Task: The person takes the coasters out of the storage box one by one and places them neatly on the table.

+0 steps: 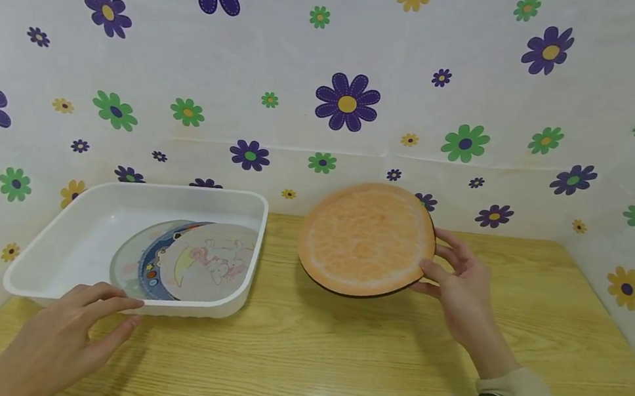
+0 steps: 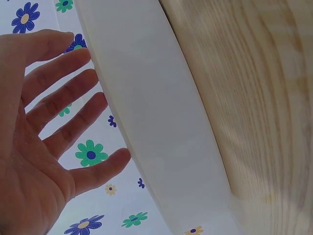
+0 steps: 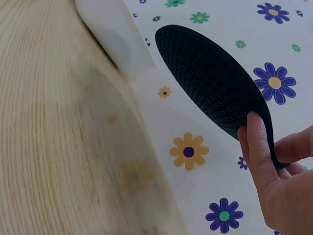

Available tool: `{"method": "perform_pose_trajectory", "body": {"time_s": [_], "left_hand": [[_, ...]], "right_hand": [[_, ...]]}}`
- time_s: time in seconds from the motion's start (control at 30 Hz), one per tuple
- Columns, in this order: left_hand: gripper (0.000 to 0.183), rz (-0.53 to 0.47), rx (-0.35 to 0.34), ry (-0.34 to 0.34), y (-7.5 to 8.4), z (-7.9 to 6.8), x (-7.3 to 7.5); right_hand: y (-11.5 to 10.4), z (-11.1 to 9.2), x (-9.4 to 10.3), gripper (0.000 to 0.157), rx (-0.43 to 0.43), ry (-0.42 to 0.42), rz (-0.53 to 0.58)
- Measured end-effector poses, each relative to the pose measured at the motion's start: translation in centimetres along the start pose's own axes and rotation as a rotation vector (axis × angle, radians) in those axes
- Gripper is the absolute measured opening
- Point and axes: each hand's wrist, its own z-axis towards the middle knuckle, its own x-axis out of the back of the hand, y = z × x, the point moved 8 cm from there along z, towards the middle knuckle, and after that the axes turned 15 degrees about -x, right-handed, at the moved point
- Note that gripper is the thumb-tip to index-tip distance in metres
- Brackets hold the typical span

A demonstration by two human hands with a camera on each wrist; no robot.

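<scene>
Above the wooden table (image 1: 297,361), the right hand (image 1: 463,292) pinches a round orange mat (image 1: 368,240); the left hand (image 1: 69,333), digits apart, lies at the white tray's (image 1: 193,309) near rim

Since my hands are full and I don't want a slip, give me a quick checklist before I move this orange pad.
1. Grip on the orange pad: ok, right hand pinches its right edge.
2. Pad lifted off the table: ok, it is held above the surface.
3. Pad held level: not ok, it is tilted.
4. Left hand gripping the white tray: not ok, its fingers are at the rim but not curled round it.
5. Round pads in the tray spread apart: not ok, they overlap.
6. Nothing hidden beneath those pads: cannot tell.
</scene>
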Motion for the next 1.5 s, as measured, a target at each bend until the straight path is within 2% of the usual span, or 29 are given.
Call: {"method": "perform_pose_trajectory", "body": {"time_s": [0.47,0.7,1.27,1.5], "left_hand": [[0.028,-0.007,-0.032,0.032,0.1,0.0,0.2],[0.028,-0.006,-0.025,0.037,0.1,0.1,0.2],[0.027,-0.007,-0.014,0.032,0.0,-0.1,0.1],[0.027,-0.006,-0.013,0.030,0.0,0.0,0.2]], "right_hand": [[0.9,-0.4,2.5,0.058,-0.004,0.031,0.017],[1.2,-0.6,4.0,0.056,-0.029,0.062,0.040],[1.3,-0.9,7.2,0.053,-0.008,0.083,0.122],[1.5,-0.9,8.7,0.054,-0.006,0.082,0.192]]}}
